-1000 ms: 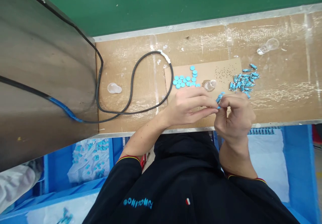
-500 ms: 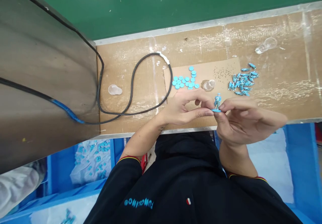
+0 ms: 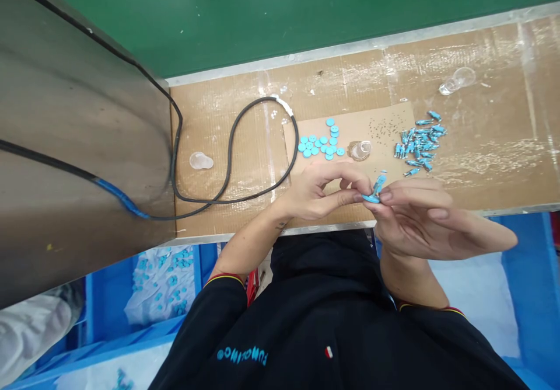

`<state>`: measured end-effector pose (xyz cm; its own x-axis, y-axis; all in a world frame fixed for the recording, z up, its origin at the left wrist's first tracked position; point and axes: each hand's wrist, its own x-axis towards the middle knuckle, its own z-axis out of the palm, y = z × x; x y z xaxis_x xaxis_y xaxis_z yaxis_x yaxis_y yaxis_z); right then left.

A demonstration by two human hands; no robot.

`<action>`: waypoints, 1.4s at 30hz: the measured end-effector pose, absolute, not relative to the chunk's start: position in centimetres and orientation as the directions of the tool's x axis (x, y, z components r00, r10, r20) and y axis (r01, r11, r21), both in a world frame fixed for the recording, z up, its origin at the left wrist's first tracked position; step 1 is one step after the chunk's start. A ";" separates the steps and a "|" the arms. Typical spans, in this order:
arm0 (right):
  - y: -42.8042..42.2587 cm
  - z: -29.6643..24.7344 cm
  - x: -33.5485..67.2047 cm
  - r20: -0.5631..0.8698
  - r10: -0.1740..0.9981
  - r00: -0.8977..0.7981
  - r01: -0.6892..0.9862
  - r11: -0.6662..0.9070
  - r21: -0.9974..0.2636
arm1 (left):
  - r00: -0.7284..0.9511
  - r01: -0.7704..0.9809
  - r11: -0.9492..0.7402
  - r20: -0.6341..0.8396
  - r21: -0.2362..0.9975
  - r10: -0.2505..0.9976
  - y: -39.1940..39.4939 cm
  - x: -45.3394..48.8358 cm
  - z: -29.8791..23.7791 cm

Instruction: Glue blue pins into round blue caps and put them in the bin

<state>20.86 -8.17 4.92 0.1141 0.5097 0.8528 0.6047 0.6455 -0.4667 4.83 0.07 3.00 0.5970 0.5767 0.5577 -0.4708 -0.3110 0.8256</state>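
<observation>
Between my two hands is a small blue figurine (image 3: 379, 184), tilted to the right over a round blue base (image 3: 371, 198). My left hand (image 3: 326, 188) pinches the left edge of the base between thumb and forefinger. From the other side, my right hand (image 3: 415, 212) has thumb and forefinger closed on the figurine's lower part, its other fingers spread. Fingertips hide where figurine and base meet. Loose blue discs (image 3: 324, 140) lie beyond my left hand. A pile of blue figurines (image 3: 420, 142) lies beyond my right hand.
A small clear cup (image 3: 359, 150) stands on the cardboard sheet beside tiny dark specks (image 3: 385, 127). A black cable (image 3: 230, 139) loops across the bench at left. Clear plastic pieces (image 3: 201, 160) lie about. Blue bins (image 3: 105, 296) sit below the bench edge, and a metal cabinet (image 3: 87, 145) rises at left.
The figurine was upright on the base and now leans to the right. Both hands have moved slightly nearer my body, and another figurine lies at the pile's near edge.
</observation>
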 end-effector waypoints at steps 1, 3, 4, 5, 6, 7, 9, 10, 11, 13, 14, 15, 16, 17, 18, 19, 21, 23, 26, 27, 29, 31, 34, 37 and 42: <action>-8.2 4.8 20.9 0.852 0.511 0.119 0.593 0.651 -0.473 | 0.597 -0.474 -0.304 0.555 0.827 0.580 0.0 4.8 3.0; -8.4 4.6 20.9 0.844 0.524 0.115 0.582 0.653 -0.484 | 0.601 -0.480 -0.284 0.547 0.830 0.582 -0.1 4.8 3.0; -8.5 4.5 20.9 0.830 0.546 0.110 0.581 0.642 -0.499 | 0.603 -0.487 -0.277 0.548 0.829 0.580 -0.1 4.8 3.0; -8.6 4.5 20.9 0.811 0.575 0.105 0.582 0.626 -0.519 | 0.607 -0.491 -0.268 0.547 0.829 0.576 -0.2 4.8 3.1; -8.7 4.5 20.9 0.784 0.611 0.105 0.586 0.600 -0.545 | 0.619 -0.490 -0.257 0.540 0.833 0.571 -0.2 4.7 3.1; -8.8 4.5 20.9 0.753 0.650 0.108 0.586 0.570 -0.576 | 0.634 -0.483 -0.242 0.527 0.841 0.566 -0.3 4.7 3.1; -8.9 4.6 20.7 0.720 0.686 0.103 0.569 0.553 -0.609 | 0.658 -0.462 -0.215 0.495 0.861 0.568 -0.3 4.7 3.1; -8.9 4.7 20.6 0.728 0.678 0.101 0.561 0.566 -0.604 | 0.666 -0.455 -0.209 0.487 0.865 0.564 -0.3 4.7 3.2; -8.9 4.8 20.5 0.745 0.660 0.097 0.555 0.586 -0.590 | 0.668 -0.459 -0.212 0.492 0.863 0.559 -0.3 4.7 3.3; -8.8 4.9 20.5 0.801 0.593 0.084 0.544 0.646 -0.536 | 0.649 -0.495 -0.241 0.540 0.834 0.536 -0.2 4.8 3.4; -8.7 5.0 20.5 0.812 0.577 0.082 0.539 0.660 -0.523 | 0.636 -0.514 -0.263 0.568 0.817 0.523 -0.2 4.8 3.5; -8.7 5.0 20.5 0.812 0.578 0.086 0.531 0.662 -0.528 | 0.620 -0.527 -0.289 0.595 0.799 0.512 -0.2 4.8 3.6; -8.6 5.0 20.6 0.808 0.582 0.094 0.518 0.664 -0.539 | 0.603 -0.532 -0.320 0.616 0.784 0.507 -0.1 4.8 3.7; -8.6 5.1 20.8 0.804 0.585 0.105 0.503 0.666 -0.551 | 0.588 -0.528 -0.351 0.631 0.773 0.505 -0.1 4.8 3.8; -8.5 5.1 21.0 0.803 0.585 0.114 0.486 0.672 -0.559 | 0.576 -0.519 -0.384 0.645 0.764 0.503 0.0 4.8 4.0; -8.5 5.2 21.2 0.799 0.590 0.115 0.469 0.677 -0.568 | 0.565 -0.510 -0.413 0.656 0.755 0.501 0.0 4.7 4.0; -8.4 5.4 21.7 0.776 0.623 0.095 0.444 0.671 -0.593 | 0.556 -0.501 -0.450 0.674 0.739 0.487 0.0 4.6 4.2; -8.4 5.8 22.1 0.743 0.667 0.056 0.435 0.654 -0.619 | 0.564 -0.502 -0.461 0.681 0.732 0.468 0.0 4.5 4.2; -8.4 6.4 22.3 0.764 0.645 0.024 0.449 0.676 -0.584 | 0.583 -0.500 -0.441 0.666 0.745 0.466 -0.1 4.4 4.1; -8.4 6.5 22.4 0.777 0.630 0.013 0.450 0.690 -0.567 | 0.586 -0.500 -0.430 0.659 0.752 0.471 -0.1 4.4 4.0; -8.4 6.6 22.3 0.770 0.638 -0.012 0.446 0.692 -0.567 | 0.596 -0.503 -0.412 0.650 0.760 0.471 -0.1 4.3 3.9; -8.4 6.6 22.2 0.756 0.654 -0.028 0.438 0.688 -0.579 | 0.612 -0.496 -0.404 0.639 0.769 0.465 0.0 4.3 3.7; -8.3 6.6 21.9 0.777 0.629 -0.008 0.445 0.698 -0.561 | 0.639 -0.456 -0.411 0.612 0.789 0.466 0.1 4.2 3.6; -8.2 6.6 21.7 0.797 0.604 0.007 0.463 0.704 -0.538 | 0.641 -0.443 -0.422 0.609 0.791 0.467 0.0 4.1 3.6; -8.3 6.7 21.6 0.768 0.641 -0.005 0.461 0.683 -0.567 | 0.592 -0.506 -0.428 0.662 0.749 0.459 -0.2 4.4 4.1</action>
<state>21.59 -8.34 6.68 -0.0047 0.6409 0.7676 0.4608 0.6827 -0.5671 4.38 -0.21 4.13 0.5918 0.4594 0.6624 -0.5059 -0.4280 0.7489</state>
